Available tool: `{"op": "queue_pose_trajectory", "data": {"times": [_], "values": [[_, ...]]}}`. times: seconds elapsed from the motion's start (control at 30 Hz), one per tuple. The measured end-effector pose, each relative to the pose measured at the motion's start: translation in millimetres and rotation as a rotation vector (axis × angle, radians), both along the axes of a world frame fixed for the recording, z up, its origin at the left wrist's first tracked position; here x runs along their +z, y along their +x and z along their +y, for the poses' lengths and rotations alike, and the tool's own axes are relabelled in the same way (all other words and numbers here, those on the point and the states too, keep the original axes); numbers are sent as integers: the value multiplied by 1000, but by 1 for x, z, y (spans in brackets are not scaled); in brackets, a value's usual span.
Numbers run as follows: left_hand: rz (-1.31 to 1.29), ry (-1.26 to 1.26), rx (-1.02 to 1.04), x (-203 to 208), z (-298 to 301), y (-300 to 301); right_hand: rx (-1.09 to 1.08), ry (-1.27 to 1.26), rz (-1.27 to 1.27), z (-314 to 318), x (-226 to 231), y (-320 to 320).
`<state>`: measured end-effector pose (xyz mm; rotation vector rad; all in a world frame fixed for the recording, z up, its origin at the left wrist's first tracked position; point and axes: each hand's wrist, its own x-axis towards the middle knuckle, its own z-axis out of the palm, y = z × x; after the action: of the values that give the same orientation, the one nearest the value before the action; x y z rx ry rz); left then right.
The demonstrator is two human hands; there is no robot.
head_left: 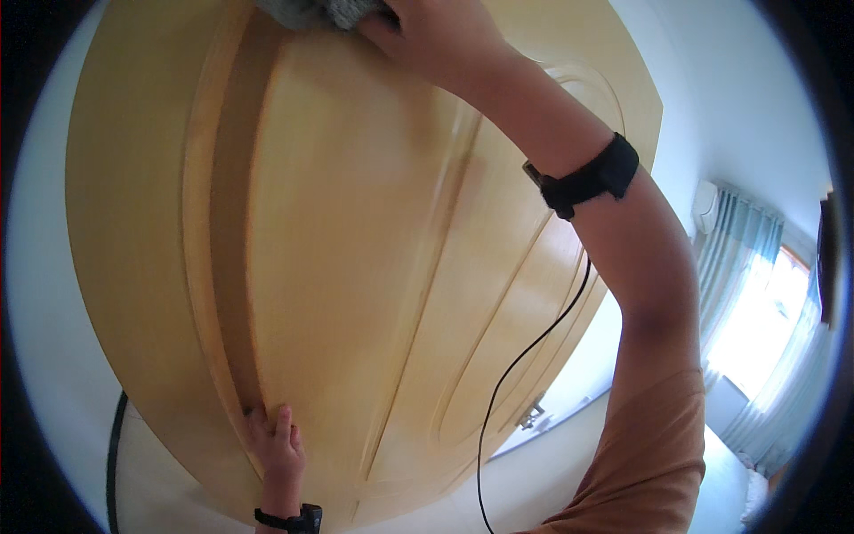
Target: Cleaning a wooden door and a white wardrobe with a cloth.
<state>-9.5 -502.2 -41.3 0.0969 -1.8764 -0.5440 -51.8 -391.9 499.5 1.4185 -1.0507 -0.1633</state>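
A light yellow wooden door (342,222) with moulded panels and a darker lengthwise groove (233,196) takes up most of the view. At the top edge my right hand (436,36) is closed on a grey fluffy cloth (311,11), pressed against the door; part of the cloth is cut off by the frame. Low on the left, my left hand (277,445) touches the door at the lower end of the groove. Its fingers are apart and nothing shows in it. Black straps circle both wrists.
A thin black cable (507,369) hangs from my right wristband across the door. The metal door handle (532,414) is at the lower right. Farther right are blue-green curtains (743,231) at a bright window (765,311) and a white air conditioner (705,206).
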Motion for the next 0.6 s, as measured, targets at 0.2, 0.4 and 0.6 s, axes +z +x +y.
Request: {"op": "queue_pose_trajectory", "data": {"times": [0.2, 0.4, 0.6], "values": [[-66, 31, 236, 13, -15, 3, -166, -345, -155, 136, 56, -73], [20, 211, 335, 56, -10, 7, -253, -670, -240, 303, 89, -151], [726, 989, -28, 69, -23, -33, -253, -919, -206, 435, 83, -236]]}}
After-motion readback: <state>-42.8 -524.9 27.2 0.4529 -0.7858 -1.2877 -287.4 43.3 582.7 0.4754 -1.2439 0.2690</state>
